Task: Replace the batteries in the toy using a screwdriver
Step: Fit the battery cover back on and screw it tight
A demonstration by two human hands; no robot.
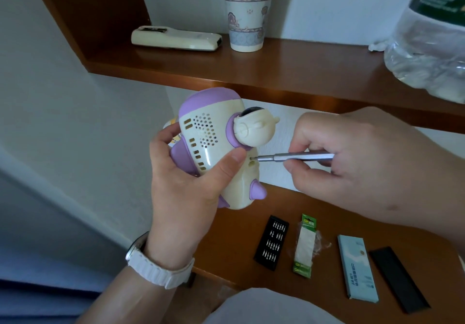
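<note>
The left hand (183,180) holds the toy (216,152) up in the air above the near left edge of the wooden table (231,243). Its fingers curl round the far side of the cream and purple body, and the thumb presses on the near side just beside a small hole. The toy is tilted, with its round head pointing to the right. The right hand (352,162) pinches a thin metal screwdriver (302,157) between thumb and curled fingers. The screwdriver lies almost level, with its tip in the small hole in the toy. A white watch (156,265) sits on the left wrist. On the table below the hands, from left to right, lie a black tray of screwdriver bits (271,242), a battery pack (305,245) with green ends, a pale blue box (357,268) and a flat black strip (398,278), each apart from the next. On the wooden shelf (302,66) beyond the hands lies a white remote (176,39), with a patterned paper cup (247,14) standing just to its right. A clear plastic bottle (432,34) stands at the far right.
</note>
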